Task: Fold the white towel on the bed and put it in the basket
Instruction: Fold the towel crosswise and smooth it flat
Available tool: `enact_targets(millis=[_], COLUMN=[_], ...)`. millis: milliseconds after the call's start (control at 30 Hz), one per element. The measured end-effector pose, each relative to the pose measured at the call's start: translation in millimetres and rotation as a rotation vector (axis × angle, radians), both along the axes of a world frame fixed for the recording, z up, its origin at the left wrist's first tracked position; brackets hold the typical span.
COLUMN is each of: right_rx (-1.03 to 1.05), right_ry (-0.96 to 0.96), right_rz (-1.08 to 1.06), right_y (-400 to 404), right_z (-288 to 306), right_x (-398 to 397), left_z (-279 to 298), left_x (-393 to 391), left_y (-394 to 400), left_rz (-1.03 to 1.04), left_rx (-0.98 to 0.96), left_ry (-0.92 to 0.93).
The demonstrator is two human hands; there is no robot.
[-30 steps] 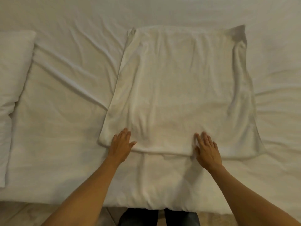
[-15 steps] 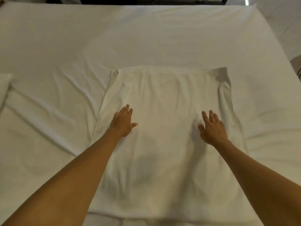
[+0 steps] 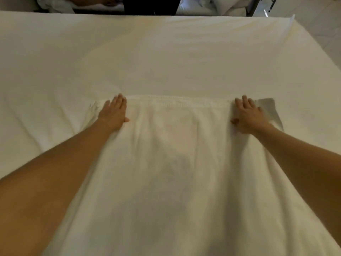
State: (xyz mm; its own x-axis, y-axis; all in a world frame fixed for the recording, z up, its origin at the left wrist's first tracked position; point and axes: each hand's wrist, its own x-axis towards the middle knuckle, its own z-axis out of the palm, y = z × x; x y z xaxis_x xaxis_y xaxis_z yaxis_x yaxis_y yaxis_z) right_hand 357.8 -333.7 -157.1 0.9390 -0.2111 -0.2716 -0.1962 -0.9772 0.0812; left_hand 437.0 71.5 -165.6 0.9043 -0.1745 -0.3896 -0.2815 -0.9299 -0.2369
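The white towel (image 3: 177,163) lies spread flat on the bed (image 3: 166,56), reaching from the frame's bottom up to a hemmed far edge at mid-frame. My left hand (image 3: 113,112) rests palm down on the towel near its far left corner, fingers together. My right hand (image 3: 248,115) presses flat near the far right corner, where a small flap of the towel sticks out beyond it. Neither hand grips the cloth. No basket is in view.
The bed's white sheet stretches beyond the towel to a far edge at the top. Behind that edge are dark furniture and white bedding (image 3: 212,4). A pale floor (image 3: 324,34) shows past the bed's right corner.
Both hands have slid away from me along the towel, from its near edge to its far edge. The view has tilted up with them, and the pillow at the left has left the frame.
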Motion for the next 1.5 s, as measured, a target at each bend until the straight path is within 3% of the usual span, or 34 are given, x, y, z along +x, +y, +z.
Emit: enact_targets(millis=[67, 200, 367, 533, 667, 1033, 1233, 1333, 1500], right_rx=[-0.093, -0.174, -0.207, -0.27, -0.338, -0.237, -0.267, -0.293, -0.269], right_ry=[0.047, 0.154, 0.074, -0.072, -0.137, -0.221, -0.181, -0.115, -0.163], right_rz=[0.009, -0.055, -0.05, 0.036, 0.08, 0.102, 0.145, 0.13, 0.149], right_y=[-13, -22, -14, -12, -10, -4, -7, -7, -4], right_z=[0, -14, -12, -3, 19, 39, 70, 84, 90], right_x=[25, 46, 40, 21, 13, -41, -85, -117, -191], left_z=[-4, -21, -17, -8, 17, 46, 96, 119, 131], left_x=[26, 53, 55, 32, 32, -1, -39, -65, -129], left_y=[7, 24, 20, 12, 17, 22, 47, 56, 79], left_rz=[0.007, 0.1, 0.152, 0.054, -0.053, -0.071, -0.355, -0.406, -0.385], left_rx=[0.058, -0.013, -0.12, 0.028, 0.156, -0.214, 0.198, 0.332, 0.237], left_ry=[-0.034, 0.043, 0.028, -0.201, -0.17, -0.122, -0.297, -0.28, -0.401])
